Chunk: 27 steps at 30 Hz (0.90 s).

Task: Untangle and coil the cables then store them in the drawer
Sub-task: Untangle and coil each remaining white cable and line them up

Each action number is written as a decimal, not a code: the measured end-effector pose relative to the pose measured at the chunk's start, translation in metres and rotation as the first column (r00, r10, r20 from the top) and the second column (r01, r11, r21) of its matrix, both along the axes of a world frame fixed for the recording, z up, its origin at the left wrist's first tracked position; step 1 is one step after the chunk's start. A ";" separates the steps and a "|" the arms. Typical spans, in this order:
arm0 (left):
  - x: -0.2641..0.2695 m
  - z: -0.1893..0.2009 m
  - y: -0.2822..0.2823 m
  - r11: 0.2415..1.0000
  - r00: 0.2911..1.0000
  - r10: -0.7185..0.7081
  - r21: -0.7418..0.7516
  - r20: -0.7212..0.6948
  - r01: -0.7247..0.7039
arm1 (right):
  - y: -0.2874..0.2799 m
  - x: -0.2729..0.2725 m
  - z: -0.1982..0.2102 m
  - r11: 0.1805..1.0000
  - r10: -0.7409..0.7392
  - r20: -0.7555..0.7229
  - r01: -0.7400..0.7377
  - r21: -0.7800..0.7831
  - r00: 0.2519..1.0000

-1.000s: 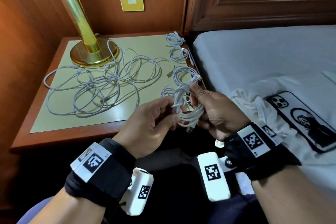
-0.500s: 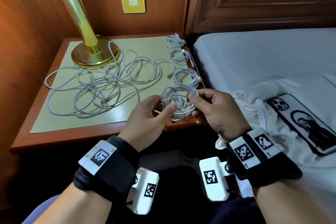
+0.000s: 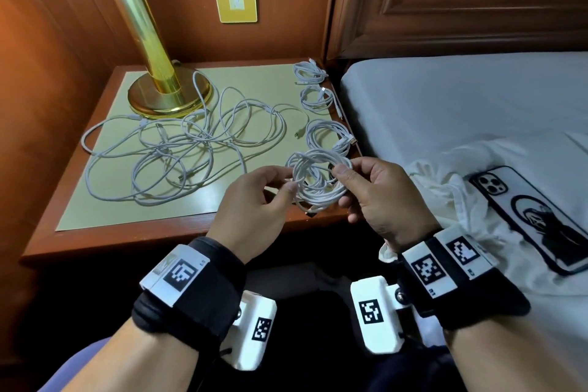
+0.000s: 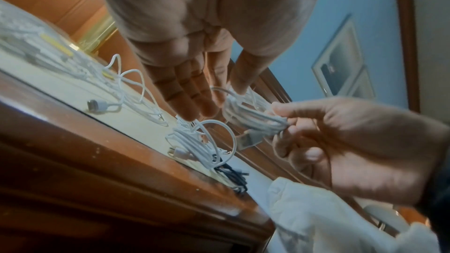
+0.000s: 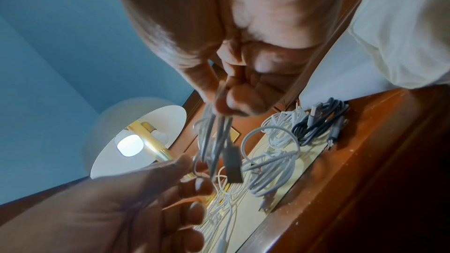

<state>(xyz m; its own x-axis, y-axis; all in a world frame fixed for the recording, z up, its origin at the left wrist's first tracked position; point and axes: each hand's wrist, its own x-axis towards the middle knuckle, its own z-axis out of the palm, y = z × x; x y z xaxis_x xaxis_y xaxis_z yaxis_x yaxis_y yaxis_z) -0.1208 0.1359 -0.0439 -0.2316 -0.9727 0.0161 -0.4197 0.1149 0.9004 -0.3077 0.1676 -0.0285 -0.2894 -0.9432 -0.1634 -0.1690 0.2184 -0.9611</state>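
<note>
Two hands hold one white coiled cable (image 3: 318, 180) just above the table's (image 3: 105, 223) front right corner: right hand (image 3: 378, 197) pinching its rim, left hand (image 3: 257, 200) fingertips pinching the opposite side. It looks light, floppy and springy; pinch across all loops or they will likely spill.

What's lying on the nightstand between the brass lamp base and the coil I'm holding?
In the head view, the loose tangle of white cables sprawls between the brass lamp base and the held white cable coil.
</note>
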 end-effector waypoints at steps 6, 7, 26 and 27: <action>0.000 0.007 0.006 0.990 0.982 -0.071 -0.111 0.174 0.091 | 0.000 0.002 0.008 0.995 -0.021 0.263 -0.005 0.099 0.964; 0.001 0.010 0.006 0.987 0.980 -0.075 -0.124 0.184 0.098 | 0.000 0.000 0.011 0.996 -0.040 0.337 0.010 0.091 0.941; 0.006 0.012 0.012 0.988 0.994 -0.090 -0.120 0.057 0.097 | 0.008 -0.006 0.025 0.974 -0.031 0.446 0.128 -0.188 0.894; 0.004 0.010 0.012 0.986 0.994 -0.082 -0.137 0.072 0.091 | 0.009 -0.003 0.024 0.976 -0.010 0.428 0.101 -0.191 0.904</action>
<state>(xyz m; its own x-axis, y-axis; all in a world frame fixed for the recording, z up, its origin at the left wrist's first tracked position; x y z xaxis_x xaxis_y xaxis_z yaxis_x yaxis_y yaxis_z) -0.1167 0.1478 -0.0335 -0.3200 -0.9381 0.1326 -0.4606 0.2764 0.8435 -0.3106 0.1769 -0.0045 -0.2885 -0.9534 -0.0886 0.2695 0.0079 -0.9630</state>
